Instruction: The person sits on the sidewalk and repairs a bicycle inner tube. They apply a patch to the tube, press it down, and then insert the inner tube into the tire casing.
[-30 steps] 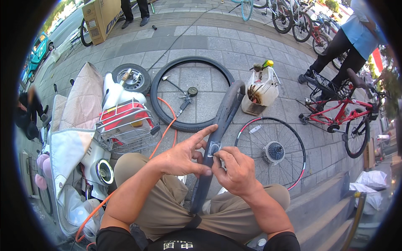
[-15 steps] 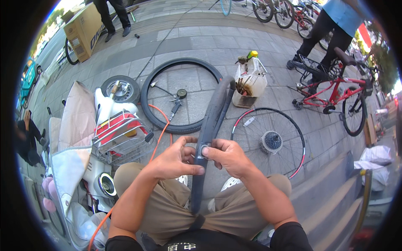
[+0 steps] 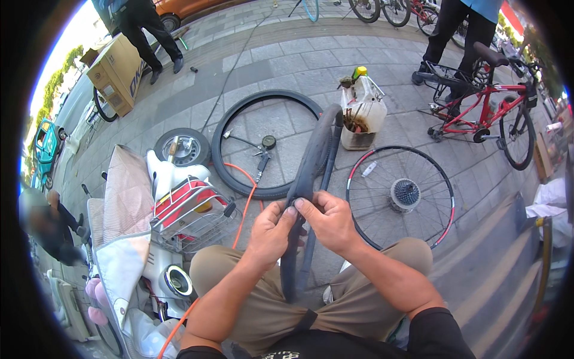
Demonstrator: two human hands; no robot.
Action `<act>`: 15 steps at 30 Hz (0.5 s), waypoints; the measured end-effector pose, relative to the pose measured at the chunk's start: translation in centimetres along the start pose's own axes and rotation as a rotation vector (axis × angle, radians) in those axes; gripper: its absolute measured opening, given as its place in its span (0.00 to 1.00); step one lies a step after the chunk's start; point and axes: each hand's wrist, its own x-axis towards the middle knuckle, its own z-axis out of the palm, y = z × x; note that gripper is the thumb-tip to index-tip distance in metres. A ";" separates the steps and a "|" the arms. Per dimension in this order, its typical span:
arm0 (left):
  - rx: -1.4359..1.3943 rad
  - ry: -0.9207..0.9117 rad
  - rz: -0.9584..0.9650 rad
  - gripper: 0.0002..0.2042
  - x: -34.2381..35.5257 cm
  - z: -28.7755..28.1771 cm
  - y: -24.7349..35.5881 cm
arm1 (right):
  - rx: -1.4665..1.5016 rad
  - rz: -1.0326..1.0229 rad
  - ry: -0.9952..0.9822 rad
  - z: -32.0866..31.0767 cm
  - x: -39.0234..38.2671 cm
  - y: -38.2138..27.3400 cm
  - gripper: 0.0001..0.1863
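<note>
A dark, limp inner tube runs up and down between a person's knees and bends over at its far end, and it serves here as the landmark. The left hand comes in from the tube's left and the right hand from its right, thumb tips side by side on its upper face, the other fingers curled around and behind. Both hands pinch the tube firmly; what lies beneath the thumbs is hidden. Left of the tube and beyond the hands, a black tire lies flat, ringing a gauge-topped inflator on an orange hose. Right of the tube lies a bare spoked wheel; farther right, a red bicycle appears to lack its rear wheel. Just right of the tube's far bend stands a cut-open plastic container. Judging by this layout, the taking-apart is done: tire, tube and wheel are separate. The handwork on the tube looks unfinished, and neither tube nor tire is back on the wheel. Whether the tube is sound cannot be told.
</note>
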 end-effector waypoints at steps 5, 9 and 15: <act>0.142 0.075 0.090 0.13 0.0 0.5 0.5 | -0.118 -0.078 0.016 0.4 0.6 -0.7 0.11; 0.509 0.123 0.348 0.14 -0.1 0.7 0.3 | 0.050 -0.060 0.004 0.7 0.7 -0.6 0.11; 0.572 0.044 0.549 0.08 -1.5 0.9 1.3 | 0.234 0.006 -0.065 0.8 -0.3 -2.4 0.12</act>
